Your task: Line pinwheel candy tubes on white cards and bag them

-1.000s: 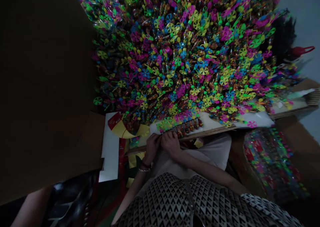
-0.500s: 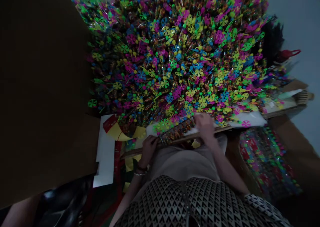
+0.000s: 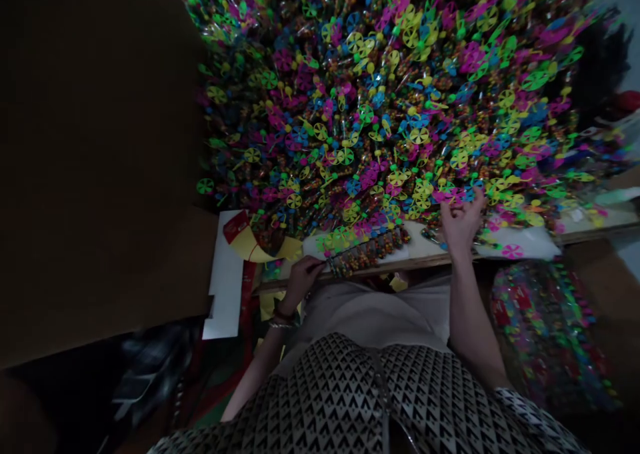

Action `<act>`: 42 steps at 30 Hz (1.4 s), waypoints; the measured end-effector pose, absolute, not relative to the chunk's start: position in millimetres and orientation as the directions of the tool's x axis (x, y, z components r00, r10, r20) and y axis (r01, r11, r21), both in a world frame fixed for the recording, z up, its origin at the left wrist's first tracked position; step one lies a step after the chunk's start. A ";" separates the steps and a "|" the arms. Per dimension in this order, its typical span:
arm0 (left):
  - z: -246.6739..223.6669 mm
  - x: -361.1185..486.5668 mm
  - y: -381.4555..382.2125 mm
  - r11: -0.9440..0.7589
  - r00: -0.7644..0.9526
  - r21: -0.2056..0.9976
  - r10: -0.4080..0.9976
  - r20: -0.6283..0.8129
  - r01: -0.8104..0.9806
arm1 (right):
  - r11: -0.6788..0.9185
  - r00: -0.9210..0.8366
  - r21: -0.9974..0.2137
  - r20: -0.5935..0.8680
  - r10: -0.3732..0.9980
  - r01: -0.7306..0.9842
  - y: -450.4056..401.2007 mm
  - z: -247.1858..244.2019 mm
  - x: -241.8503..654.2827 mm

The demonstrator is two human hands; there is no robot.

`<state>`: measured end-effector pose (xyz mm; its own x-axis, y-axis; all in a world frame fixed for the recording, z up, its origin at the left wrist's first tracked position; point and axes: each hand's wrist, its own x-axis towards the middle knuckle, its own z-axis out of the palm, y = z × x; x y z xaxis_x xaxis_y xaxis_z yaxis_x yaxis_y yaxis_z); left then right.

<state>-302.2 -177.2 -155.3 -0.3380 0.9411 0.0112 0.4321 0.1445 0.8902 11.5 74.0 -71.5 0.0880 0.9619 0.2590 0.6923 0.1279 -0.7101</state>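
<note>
The right hand [image 3: 461,224] has moved from the right end of the row of candy-filled pinwheel tubes [image 3: 369,251] to the lower edge of the pinwheel-tube heap [image 3: 360,124], right of the frame's centre; the left hand [image 3: 303,277] stays by the row's left end.

The row lies just below the frame's centre, along the wooden table edge [image 3: 425,264]. The left thumb and forefinger are drawn narrow there; whether they pinch anything, one cannot tell. The right fingers are parted and bent among pink and blue pinwheels, but the view does not show whether they grip one.

The row looks likeliest to suffer: a tug by the left hand could skew its tubes or tip some over the edge. The heap's pieces lie tangled, so pulling one could drag neighbours down onto the row. The red-and-yellow card strip [image 3: 250,241], left of centre, could be knocked by the left wrist.
</note>
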 end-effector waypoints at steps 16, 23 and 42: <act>-161.1 -295.0 -182.2 0.198 -0.414 0.867 0.910 0.011 0.458 | -0.217 -0.494 -0.975 -0.215 0.843 0.053 -53.8 -105.9 -142.1; -167.1 -293.5 -185.8 0.165 -0.402 0.858 0.914 0.052 0.486 | 0.316 -0.796 -0.828 -0.232 0.559 0.463 -45.7 -99.5 -184.8; -170.1 -291.4 -184.4 0.234 -0.464 0.869 0.886 -0.005 0.436 | 0.827 -0.804 -0.275 0.222 0.551 0.490 -80.7 -113.4 -184.7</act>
<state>-291.4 -184.4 -170.1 -0.4639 0.8859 -0.0054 0.4360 0.2336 0.8691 -184.7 -80.7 -113.4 -0.8045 0.5508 0.2223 0.4903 0.8270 -0.2751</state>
